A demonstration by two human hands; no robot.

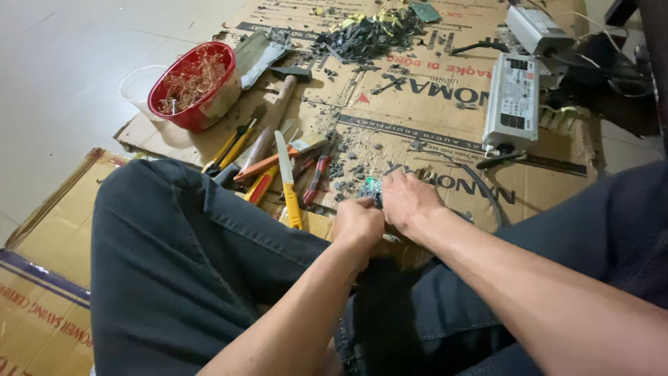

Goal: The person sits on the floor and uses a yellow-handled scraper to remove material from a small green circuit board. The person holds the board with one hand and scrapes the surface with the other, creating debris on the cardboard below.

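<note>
At the far left a red bowl (198, 87) of copper wire scraps sits at the cardboard's (417, 104) edge, and nearer the knee lie a hammer (275, 118), pliers (316, 179) and a yellow-handled knife (287, 179) whose bare blade could likely nick the left hand (358, 224) if it swings outward. That hand is curled shut, apparently on a tool I cannot make out, right against a small green circuit board (372, 186) on the cardboard between the knees. The right hand (409, 200) presses closed over the board, so a slip of whatever the left drives could jab its fingers or flick fragments among the dark chips around.
</note>
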